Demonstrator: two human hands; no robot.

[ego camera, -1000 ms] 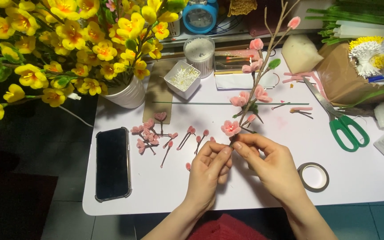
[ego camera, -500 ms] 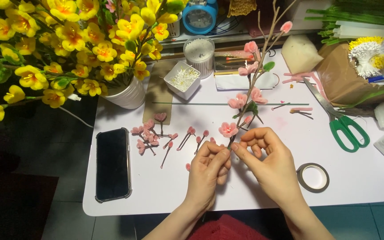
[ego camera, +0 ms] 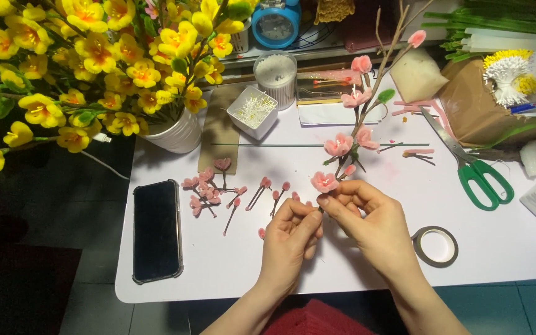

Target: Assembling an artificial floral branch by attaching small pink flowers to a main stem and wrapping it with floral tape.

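Note:
Both hands meet at the lower end of a brown branch set with pink handmade blossoms and a green leaf. My right hand pinches the stem just under the lowest pink flower. My left hand pinches the stem's bottom end beside it, fingers closed. The branch rises up and to the right over the white table. Loose pink buds on short stems lie just left of my hands.
A black phone lies at the left. A white vase of yellow flowers stands at the back left. Green-handled scissors and a tape roll sit at the right. Small containers, a blue clock and brown paper line the back.
The branch has tilted slightly and my fingers have shifted on its lower stem; the hands stay in the same place.

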